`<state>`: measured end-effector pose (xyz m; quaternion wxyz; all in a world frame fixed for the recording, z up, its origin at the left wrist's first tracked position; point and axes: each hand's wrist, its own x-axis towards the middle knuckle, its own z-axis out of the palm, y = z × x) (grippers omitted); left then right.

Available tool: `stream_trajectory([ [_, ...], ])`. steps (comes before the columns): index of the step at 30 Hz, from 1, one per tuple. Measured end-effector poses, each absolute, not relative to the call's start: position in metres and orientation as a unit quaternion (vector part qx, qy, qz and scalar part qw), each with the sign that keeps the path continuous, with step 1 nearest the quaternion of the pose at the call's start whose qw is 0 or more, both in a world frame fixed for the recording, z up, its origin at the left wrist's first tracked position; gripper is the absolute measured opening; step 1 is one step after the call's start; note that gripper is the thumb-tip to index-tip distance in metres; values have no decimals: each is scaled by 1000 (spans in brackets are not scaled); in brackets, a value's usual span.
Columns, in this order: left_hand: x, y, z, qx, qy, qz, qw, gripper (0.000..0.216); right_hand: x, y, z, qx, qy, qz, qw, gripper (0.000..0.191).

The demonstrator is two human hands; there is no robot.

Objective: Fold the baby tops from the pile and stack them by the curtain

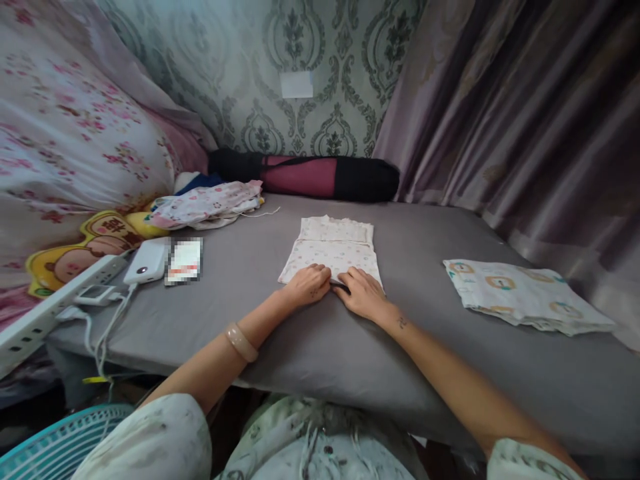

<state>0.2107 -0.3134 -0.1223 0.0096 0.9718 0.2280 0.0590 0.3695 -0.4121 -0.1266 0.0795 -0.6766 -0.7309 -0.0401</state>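
A small white garment (336,250) with a fine print lies partly folded on the grey bed sheet, its upper part doubled over with a crease across it. At its near edge, my left hand (309,285) is closed on the cloth with fingers curled over it. Beside it, nearly touching, my right hand (365,291) also grips that edge, fingers bent and thumb below. The fingertips are partly hidden, and a dark gap shows beneath the edge between the hands.
A folded patterned cloth (525,293) lies at right. Crumpled clothes (207,203) are heaped back left, near a plush toy (80,257), a white charger (147,260), a blurred card (184,260) and a power strip (65,310). A black-and-red long bag (303,177) lies against the wall.
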Motion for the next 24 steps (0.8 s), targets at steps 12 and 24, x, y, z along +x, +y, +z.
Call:
stream_trajectory([
  [12,154,-278,-135,979,171,100,46,31,409,-432,-126,-698,-710,-90,13,26],
  [24,125,-249,-143,963,234,97,92,49,445,-437,-144,-639,-761,-63,90,45],
])
